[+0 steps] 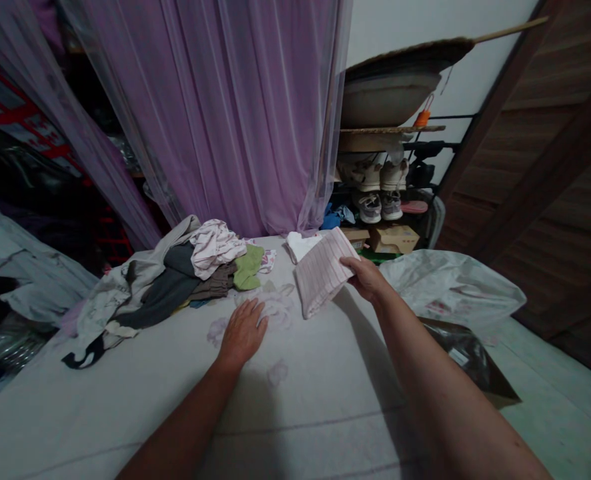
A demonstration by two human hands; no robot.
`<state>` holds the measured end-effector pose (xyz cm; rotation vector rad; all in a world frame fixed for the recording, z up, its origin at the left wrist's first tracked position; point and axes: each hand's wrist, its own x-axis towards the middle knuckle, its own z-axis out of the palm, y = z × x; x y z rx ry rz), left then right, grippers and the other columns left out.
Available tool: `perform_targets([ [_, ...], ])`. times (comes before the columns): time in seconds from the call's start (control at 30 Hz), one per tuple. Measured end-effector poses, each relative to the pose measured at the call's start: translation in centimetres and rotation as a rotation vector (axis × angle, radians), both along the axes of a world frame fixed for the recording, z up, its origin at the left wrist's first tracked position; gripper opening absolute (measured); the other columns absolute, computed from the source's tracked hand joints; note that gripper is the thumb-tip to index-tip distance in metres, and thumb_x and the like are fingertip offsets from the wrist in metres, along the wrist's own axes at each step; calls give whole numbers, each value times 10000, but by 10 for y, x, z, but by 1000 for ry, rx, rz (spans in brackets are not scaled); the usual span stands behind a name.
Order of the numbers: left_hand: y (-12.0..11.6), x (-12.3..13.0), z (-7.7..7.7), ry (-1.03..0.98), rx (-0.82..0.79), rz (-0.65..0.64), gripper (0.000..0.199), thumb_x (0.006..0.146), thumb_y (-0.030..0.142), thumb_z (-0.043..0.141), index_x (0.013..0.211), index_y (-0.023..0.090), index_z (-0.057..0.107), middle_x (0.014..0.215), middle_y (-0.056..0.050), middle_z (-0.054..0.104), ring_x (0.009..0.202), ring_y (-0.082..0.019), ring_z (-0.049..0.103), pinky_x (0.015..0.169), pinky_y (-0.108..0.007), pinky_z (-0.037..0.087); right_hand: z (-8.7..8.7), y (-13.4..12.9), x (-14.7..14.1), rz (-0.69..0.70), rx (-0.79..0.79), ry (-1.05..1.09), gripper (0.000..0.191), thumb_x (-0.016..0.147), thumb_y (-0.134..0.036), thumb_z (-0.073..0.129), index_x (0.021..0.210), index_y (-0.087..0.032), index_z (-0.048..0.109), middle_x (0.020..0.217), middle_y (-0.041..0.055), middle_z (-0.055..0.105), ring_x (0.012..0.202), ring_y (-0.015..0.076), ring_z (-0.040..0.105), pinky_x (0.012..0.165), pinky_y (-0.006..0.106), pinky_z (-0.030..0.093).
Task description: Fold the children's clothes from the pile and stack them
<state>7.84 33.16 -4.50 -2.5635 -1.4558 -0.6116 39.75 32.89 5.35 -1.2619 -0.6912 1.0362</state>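
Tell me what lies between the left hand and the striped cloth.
Just pale flower-printed bedding separates the left hand from the striped cloth, in the head view.

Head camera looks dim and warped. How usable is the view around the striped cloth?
In the head view, the light is dim, with no glare; the right hand throws a broad shadow across the floral sheet; wide-angle distortion stretches the forearms; the striped cloth stays sharp.
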Motion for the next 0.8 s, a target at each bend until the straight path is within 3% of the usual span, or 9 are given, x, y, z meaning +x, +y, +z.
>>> perform_targets([
  [0.13,0,0,2,-7,-6,-4,409,949,339,415,1263,167,612,1348,-117,603,1283,-260,518,1092,-447,405,-22,0,18,-187,-199,-46,154,608,-161,704,738,-184,626,591,-4,612,552,137,552,488,228,463],
  [0.23,-1,1,4,2,-21,8,403,945,326,420,1263,166,611,1350,-113,602,1283,-260,517,1095,-444,398,-34,-5,23,-217,-255,-58,152,609,-138,709,705,-187,603,573,3,605,537,143,551,473,243,476],
  [0.3,-2,2,5,7,-38,17,402,942,316,425,1263,161,612,1355,-116,598,1288,-264,511,1097,-444,393,-33,-8,22,-216,-259,-62,145,617,-146,711,710,-181,605,586,10,616,546,145,561,478,248,487],
  [0.4,-2,3,7,5,-55,22,396,937,301,433,1257,158,616,1352,-121,599,1289,-264,510,1097,-444,392,-19,-6,17,-199,-229,-69,134,629,-163,708,737,-174,629,612,12,633,571,140,576,498,236,497],
  [0.57,-3,4,9,-5,-53,29,391,932,286,440,1255,154,617,1348,-115,603,1282,-264,516,1097,-440,391,22,5,5,-146,-89,-113,153,646,-204,703,784,-178,641,652,-1,636,589,127,571,536,230,496],
  [0.8,-4,3,9,-6,-40,28,388,926,281,444,1250,159,619,1346,-102,606,1277,-261,521,1105,-421,387,62,34,-23,-68,-33,-240,157,663,-190,688,808,-162,635,602,-13,598,555,123,543,519,228,479],
])
